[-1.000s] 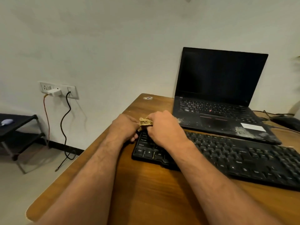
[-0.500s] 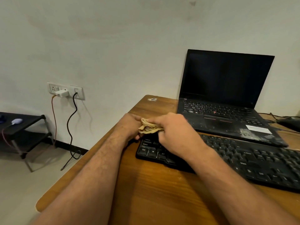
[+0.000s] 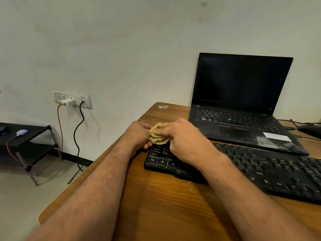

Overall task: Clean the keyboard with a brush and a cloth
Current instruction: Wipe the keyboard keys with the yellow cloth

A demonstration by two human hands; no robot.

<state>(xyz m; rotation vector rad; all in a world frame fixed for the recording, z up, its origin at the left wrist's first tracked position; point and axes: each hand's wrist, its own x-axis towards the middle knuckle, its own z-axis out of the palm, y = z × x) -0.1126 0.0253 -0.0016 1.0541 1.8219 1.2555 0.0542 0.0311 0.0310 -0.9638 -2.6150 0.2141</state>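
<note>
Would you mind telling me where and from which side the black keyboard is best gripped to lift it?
Probably by its short left end, coming in from the left: the keyboard lies flat, that end sits near the table corner, and the laptop crowds its far edge.

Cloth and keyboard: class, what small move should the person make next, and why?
Probably press the cloth down onto the keys at the keyboard's left end and wipe rightward. Both the left hand and right hand hold the cloth bunched just above that corner, and the rest of the keys lie uncovered to the right.
</note>
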